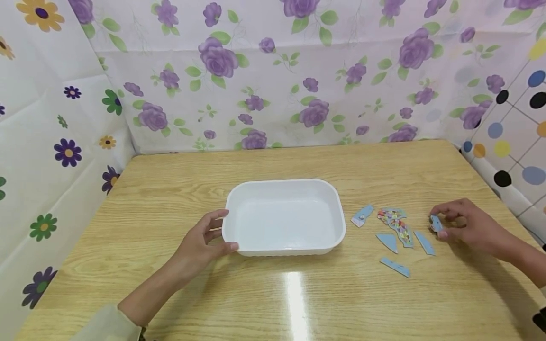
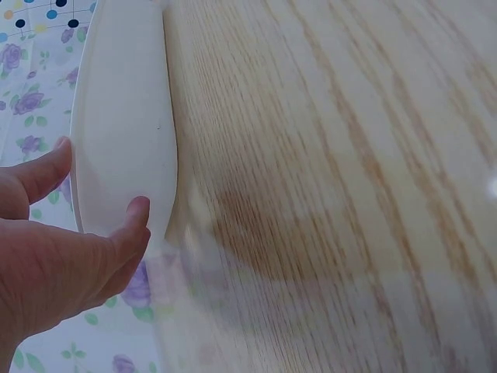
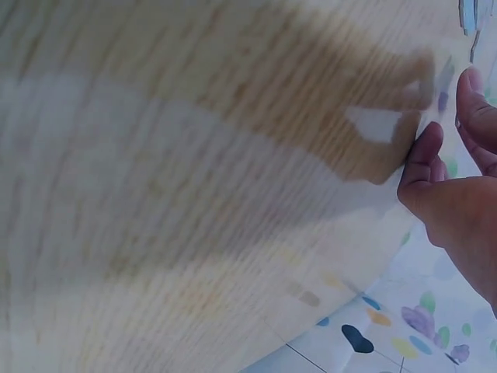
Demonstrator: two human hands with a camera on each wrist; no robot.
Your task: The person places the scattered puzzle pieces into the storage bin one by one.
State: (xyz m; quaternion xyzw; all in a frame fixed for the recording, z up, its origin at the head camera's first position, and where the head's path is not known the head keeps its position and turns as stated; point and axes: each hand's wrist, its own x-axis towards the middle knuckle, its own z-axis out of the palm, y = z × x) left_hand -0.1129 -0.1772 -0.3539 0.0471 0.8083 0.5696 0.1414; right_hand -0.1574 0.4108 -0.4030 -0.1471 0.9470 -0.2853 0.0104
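A white plastic tub (image 1: 283,218) stands near the table's middle, its inside bare. At its left end my left hand (image 1: 204,239) holds the rim, fingers on the side and thumb at the front corner. The left wrist view shows this hand (image 2: 78,249) against the tub's wall (image 2: 128,116). Right of the tub, my right hand (image 1: 473,229) pinches a small light-blue puzzle piece (image 1: 435,223) between thumb and fingers, close to the tabletop. In the right wrist view the hand (image 3: 458,194) is partly cut off, and the piece is not clearly visible.
Between tub and right hand lie several flat puzzle pieces: a colourful one (image 1: 402,232), a triangular blue one (image 1: 387,242), narrow blue strips (image 1: 395,267) and a blue-and-pink one (image 1: 362,216). The wooden table (image 1: 179,175) meets flowered cloth (image 1: 264,94) behind.
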